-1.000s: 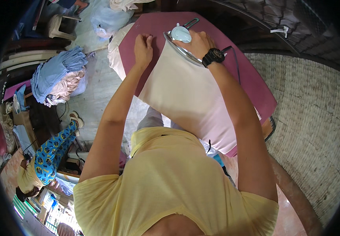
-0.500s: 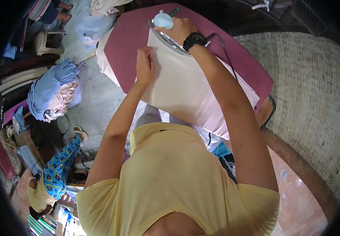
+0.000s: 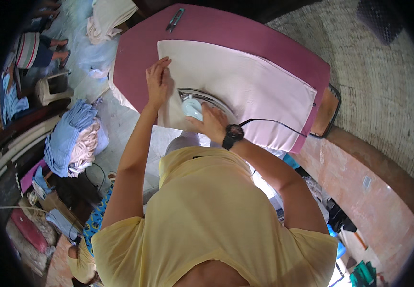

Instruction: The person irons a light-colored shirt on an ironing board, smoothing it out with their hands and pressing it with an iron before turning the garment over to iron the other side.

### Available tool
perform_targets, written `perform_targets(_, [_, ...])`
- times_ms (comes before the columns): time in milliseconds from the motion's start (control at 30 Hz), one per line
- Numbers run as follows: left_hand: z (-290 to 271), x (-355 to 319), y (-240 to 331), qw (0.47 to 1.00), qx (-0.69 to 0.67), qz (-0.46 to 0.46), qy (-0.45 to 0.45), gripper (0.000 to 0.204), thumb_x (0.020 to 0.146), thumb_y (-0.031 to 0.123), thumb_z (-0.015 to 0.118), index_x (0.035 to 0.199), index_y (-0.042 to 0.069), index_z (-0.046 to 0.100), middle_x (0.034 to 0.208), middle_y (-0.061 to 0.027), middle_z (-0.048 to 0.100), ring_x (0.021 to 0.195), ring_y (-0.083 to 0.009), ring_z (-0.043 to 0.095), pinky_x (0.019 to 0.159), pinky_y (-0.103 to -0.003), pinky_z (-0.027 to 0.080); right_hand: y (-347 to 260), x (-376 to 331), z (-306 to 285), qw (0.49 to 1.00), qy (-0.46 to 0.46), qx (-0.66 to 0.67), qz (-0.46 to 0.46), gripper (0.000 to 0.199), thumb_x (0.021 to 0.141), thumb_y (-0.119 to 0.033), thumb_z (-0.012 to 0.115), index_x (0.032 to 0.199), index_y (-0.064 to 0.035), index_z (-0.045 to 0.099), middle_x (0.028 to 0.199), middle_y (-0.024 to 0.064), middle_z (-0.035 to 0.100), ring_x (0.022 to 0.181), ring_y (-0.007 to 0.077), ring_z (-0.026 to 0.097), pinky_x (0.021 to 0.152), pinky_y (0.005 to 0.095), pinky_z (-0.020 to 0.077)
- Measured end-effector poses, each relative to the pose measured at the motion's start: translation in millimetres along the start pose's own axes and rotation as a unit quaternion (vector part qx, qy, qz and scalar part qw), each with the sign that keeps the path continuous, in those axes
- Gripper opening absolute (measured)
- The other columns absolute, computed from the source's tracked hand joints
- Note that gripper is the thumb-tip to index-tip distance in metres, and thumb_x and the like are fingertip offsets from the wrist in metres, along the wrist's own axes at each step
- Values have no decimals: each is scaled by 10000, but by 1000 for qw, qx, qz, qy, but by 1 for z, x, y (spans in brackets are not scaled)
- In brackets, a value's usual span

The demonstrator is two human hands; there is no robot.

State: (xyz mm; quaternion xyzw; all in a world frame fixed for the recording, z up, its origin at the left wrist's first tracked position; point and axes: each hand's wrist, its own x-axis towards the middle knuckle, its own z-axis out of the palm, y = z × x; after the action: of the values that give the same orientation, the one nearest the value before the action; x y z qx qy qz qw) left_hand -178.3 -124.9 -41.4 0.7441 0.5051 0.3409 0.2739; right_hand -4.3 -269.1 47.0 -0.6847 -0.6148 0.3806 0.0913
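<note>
My right hand (image 3: 211, 123), with a black watch on its wrist, is wrapped round the light blue handle of a clothes iron (image 3: 192, 108). The iron's metal soleplate rests on a pale pink cloth (image 3: 259, 86) near its front left, tip pointing left. Fingers outstretched, my left hand (image 3: 157, 81) touches the cloth's left edge. Beneath the cloth is a maroon padded ironing board (image 3: 245, 28). A small green and metal tool resembling thread snips (image 3: 175, 20) lies at the board's far left.
The iron's black cord (image 3: 278, 125) trails right across the cloth. A pile of blue and pink garments (image 3: 75, 138) stands at left, near a beige stool (image 3: 53, 89). Other people are at far left and lower left. A ribbed mat (image 3: 374, 95) covers the right side.
The iron, in my right hand, has come from the cloth's far edge toward me. My left hand's fingers have straightened at the cloth's left edge. The snips-like tool and far edge are now uncovered.
</note>
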Motion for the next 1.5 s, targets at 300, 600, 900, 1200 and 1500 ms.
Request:
perform_targets(300, [-14,11,-3,947,-280,-157,21,332,1057,247,401,1262,18,525,1266,-72,557,1106,-185,518,1003,-330,402,-32,152,-40,947,268,157,80,575,875,-447,646,1083,78,537,911,303,660,869,439,663,720,500,538])
perform_targets(600, [91,5,95,980,-166,86,-65,423,871,0,523,1286,73,489,1287,-83,542,1095,-236,535,957,-356,441,77,-50,-65,964,215,104,114,495,849,-434,705,1028,23,638,693,184,678,591,310,683,634,380,551])
perform_targets(900, [156,-4,112,938,173,229,-193,495,1012,350,401,1475,179,364,1581,-2,257,1469,-255,198,1189,-506,157,139,-76,-65,919,347,62,179,508,879,-452,669,873,51,594,729,237,666,695,396,678,711,465,536])
perform_targets(1200, [158,1,117,940,173,228,-186,515,988,357,443,1471,193,372,1577,3,277,1467,-260,211,1182,-506,164,166,12,-129,931,271,108,220,671,838,-583,617,1149,11,586,983,297,663,919,436,654,801,520,530])
perform_targets(1500, [156,-1,125,935,195,222,-195,522,998,405,440,1472,198,368,1574,3,274,1463,-261,214,1186,-509,164,233,-142,-99,823,464,71,320,432,819,-431,743,944,-27,652,778,202,681,694,407,661,628,479,516])
